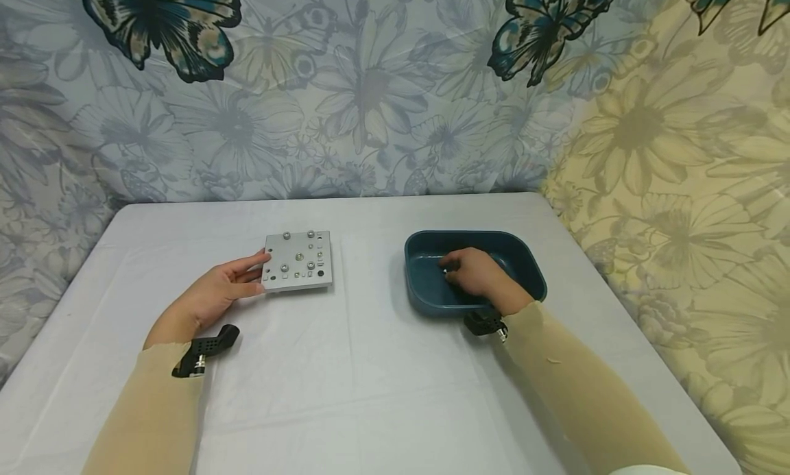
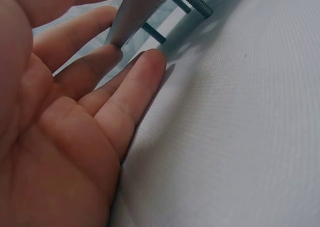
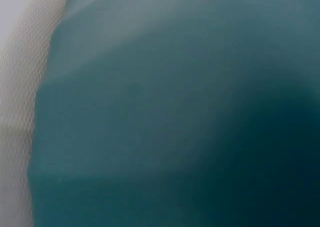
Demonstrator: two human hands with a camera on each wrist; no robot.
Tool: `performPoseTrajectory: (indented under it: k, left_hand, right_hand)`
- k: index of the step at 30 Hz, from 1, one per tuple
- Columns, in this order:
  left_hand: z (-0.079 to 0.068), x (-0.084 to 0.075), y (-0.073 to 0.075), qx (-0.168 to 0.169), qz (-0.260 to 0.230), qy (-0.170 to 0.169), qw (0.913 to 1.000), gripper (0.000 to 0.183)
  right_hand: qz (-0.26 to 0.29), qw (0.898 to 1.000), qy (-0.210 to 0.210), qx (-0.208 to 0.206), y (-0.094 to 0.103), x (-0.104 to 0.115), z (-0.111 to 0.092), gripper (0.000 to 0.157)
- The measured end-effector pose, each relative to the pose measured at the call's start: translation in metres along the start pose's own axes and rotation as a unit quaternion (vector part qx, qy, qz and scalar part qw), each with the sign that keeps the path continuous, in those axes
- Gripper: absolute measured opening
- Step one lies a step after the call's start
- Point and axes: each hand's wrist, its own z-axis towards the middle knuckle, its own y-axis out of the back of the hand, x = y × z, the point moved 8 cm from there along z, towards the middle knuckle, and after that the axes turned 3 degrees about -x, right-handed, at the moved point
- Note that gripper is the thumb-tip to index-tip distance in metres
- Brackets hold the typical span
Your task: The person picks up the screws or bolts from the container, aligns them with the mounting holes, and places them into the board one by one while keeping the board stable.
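A grey metal plate [image 1: 297, 246] with holes and several screw heads on its top lies left of the middle of the table. My left hand [image 1: 212, 293] grips it at the left edge, thumb toward the near corner and fingers along the side. Threaded screw ends [image 2: 196, 3] stick out below the plate in the left wrist view. Inside a dark blue bin [image 1: 432, 309], my right hand [image 1: 476, 275] has its fingers curled and pinches a small shiny metal piece [image 1: 445, 271], too small to identify. The right wrist view shows only the bin's blurred wall.
A white cloth [image 1: 345, 386] covers the table. Behind it and at the right hang fabrics [image 1: 370, 105] printed with flowers and butterflies. A black wrist mount [image 1: 206, 350] sits on the left wrist, and another [image 1: 484, 322] overlaps the bin's near side.
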Motion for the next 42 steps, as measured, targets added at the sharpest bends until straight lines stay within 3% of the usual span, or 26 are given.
performPoseTrajectory:
  k: [5, 9, 12, 15, 19, 23, 29, 34, 37, 42]
  left_hand:
    - [0.001, 0.000, 0.001, -0.003, 0.007, 0.001, 1.0000, 0.078]
    - [0.001, -0.001, 0.003, -0.007, 0.015, 0.004, 0.9999, 0.078]
    - [0.001, -0.001, 0.002, -0.007, 0.017, 0.004, 0.9998, 0.077]
    - [0.001, -0.003, 0.001, -0.006, 0.017, 0.002, 0.9998, 0.078]
    - [0.000, -0.003, 0.000, -0.006, 0.014, 0.004, 0.9999, 0.078]
    - [0.000, -0.002, 0.000, -0.006, 0.011, 0.007, 0.9999, 0.078]
    - [-0.001, -0.001, 0.000, -0.009, 0.010, 0.009, 0.9999, 0.078]
    - [-0.002, -0.001, 0.000, -0.009, 0.004, 0.011, 0.9999, 0.078]
    - [-0.002, -0.001, 0.000, -0.007, 0.003, 0.010, 0.9999, 0.078]
    - [-0.002, -0.002, 0.000, -0.005, 0.001, 0.008, 1.0000, 0.078]
  right_hand:
    - [-0.040, 0.999, 0.003, -0.022, 0.003, 0.004, 0.000, 0.025]
    - [-0.036, 0.999, -0.014, -0.024, 0.006, 0.002, -0.001, 0.016]
    - [0.027, 0.999, -0.030, -0.027, 0.009, -0.003, -0.002, 0.012]
    - [0.140, 0.989, -0.047, -0.030, 0.013, -0.008, -0.005, 0.012]
    - [0.297, 0.953, -0.058, -0.034, 0.018, -0.009, -0.012, 0.021]
    - [0.426, 0.902, -0.058, -0.035, 0.023, -0.010, -0.017, 0.029]
    - [0.548, 0.832, -0.082, -0.031, 0.024, -0.013, -0.021, 0.034]
    - [0.634, 0.765, -0.110, -0.033, 0.025, -0.011, -0.021, 0.041]
    - [0.657, 0.744, -0.118, -0.036, 0.026, -0.007, -0.018, 0.037]
    - [0.676, 0.726, -0.118, -0.043, 0.030, 0.010, -0.007, 0.031]
